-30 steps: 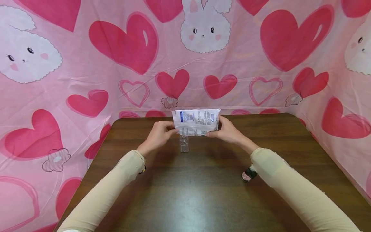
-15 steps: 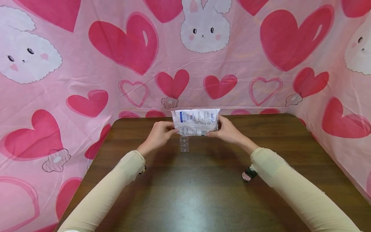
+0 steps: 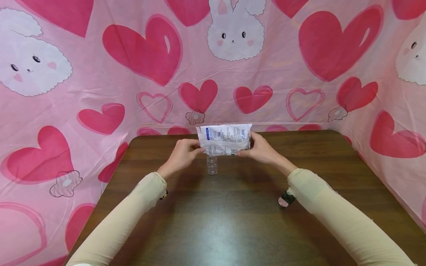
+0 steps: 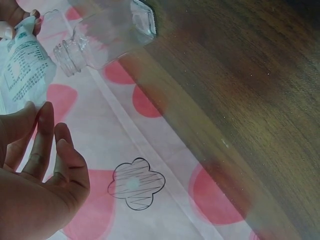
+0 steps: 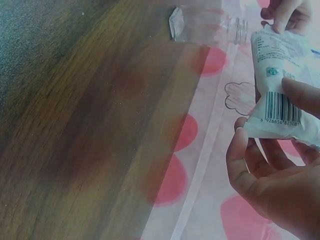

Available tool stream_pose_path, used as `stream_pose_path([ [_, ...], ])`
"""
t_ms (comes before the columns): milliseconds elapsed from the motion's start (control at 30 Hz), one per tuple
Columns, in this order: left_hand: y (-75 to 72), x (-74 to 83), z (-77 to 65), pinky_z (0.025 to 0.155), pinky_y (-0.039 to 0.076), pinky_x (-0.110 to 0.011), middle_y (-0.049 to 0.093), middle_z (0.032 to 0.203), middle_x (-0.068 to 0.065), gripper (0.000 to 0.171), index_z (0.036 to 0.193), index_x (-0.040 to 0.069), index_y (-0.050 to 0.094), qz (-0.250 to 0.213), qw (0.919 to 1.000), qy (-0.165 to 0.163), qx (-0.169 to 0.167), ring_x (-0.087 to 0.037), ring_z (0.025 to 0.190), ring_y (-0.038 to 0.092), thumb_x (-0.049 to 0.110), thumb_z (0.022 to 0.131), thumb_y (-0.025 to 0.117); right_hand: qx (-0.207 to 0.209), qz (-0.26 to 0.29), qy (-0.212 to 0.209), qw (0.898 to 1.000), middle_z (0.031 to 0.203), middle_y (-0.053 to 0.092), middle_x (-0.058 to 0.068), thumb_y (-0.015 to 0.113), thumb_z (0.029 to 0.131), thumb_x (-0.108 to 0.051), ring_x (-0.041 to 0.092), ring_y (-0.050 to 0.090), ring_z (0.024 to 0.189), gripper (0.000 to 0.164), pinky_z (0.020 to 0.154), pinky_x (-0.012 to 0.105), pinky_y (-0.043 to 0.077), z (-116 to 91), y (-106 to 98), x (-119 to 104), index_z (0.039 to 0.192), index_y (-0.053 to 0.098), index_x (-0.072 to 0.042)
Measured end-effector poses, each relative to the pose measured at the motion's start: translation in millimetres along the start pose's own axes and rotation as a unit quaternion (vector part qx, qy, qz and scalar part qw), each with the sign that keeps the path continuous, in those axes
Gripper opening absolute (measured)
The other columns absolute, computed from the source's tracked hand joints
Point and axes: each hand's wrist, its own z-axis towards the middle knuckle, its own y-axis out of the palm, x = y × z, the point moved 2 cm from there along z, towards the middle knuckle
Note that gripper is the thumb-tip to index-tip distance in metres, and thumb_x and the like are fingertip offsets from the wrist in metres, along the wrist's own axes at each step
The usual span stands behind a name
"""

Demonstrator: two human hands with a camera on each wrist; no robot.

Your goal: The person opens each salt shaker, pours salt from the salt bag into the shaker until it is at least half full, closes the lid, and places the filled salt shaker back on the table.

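Between both hands, up off the table, is a white soft plastic packet [image 3: 224, 139] with blue and black print. My left hand [image 3: 183, 150] pinches its left end between thumb and forefinger, the other fingers loosely bent in the left wrist view. My right hand [image 3: 261, 149] grips the right end, thumb on the near face and fingers behind and below, beside a barcode seen in the right wrist view. A clear, square-sided bottle [image 3: 212, 167] with an uncovered threaded neck [image 4: 69, 57] stands upright on the table, overlapped at the top by the packet in the head view.
The dark wood table [image 3: 213, 214] reaches back to a pink cloth [image 3: 229, 99] printed with hearts and rabbits, which also hangs along both sides. A black strap with a pink dotted piece [image 3: 284, 200] shows under the right sleeve's cuff.
The packet's right end has tipped up and leftward very slightly. Both hands keep the same hold, and the bottle stays where it stood.
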Motion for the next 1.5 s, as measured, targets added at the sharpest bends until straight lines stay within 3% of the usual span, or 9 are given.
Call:
stream_pose_path([
  [500, -0.1, 0.9, -0.4, 0.057, 0.045, -0.031, 0.076, 0.094, -0.006, 0.008, 0.102, 0.005, 0.082, -0.002, 1.0000, -0.008, -0.001, -0.022, 0.065, 0.055, 0.007, 0.094, 0.080, -0.004, 0.012, -0.004, 1.000, 0.125, 0.070, 0.017, 0.087, 0.083, -0.002, 0.031, 0.069, 0.108, 0.064, 0.091, 0.043, 0.057, 0.5, -0.3, -1.8, 0.138, 0.055, -0.001],
  [1100, 1.1, -0.1, -0.9, 0.055, 0.042, -0.030, 0.075, 0.089, -0.006, 0.005, 0.098, 0.003, 0.081, -0.005, 1.0000, 0.006, 0.006, -0.028, 0.064, 0.055, 0.005, 0.093, 0.081, -0.006, 0.015, -0.015, 1.000, 0.126, 0.069, 0.018, 0.086, 0.084, -0.001, 0.032, 0.069, 0.108, 0.063, 0.088, 0.042, 0.058, 0.4, -1.0, -3.8, 0.139, 0.056, -0.001],
  [1500, 1.3, -0.6, -0.6, 0.056, 0.042, -0.030, 0.075, 0.090, -0.015, 0.005, 0.098, 0.003, 0.081, -0.010, 0.9999, 0.004, 0.002, -0.028, 0.063, 0.054, 0.005, 0.094, 0.080, -0.003, 0.006, -0.011, 1.000, 0.125, 0.070, 0.017, 0.087, 0.084, -0.002, 0.031, 0.069, 0.107, 0.063, 0.088, 0.043, 0.058, 0.7, -1.7, -4.3, 0.139, 0.056, -0.002],
])
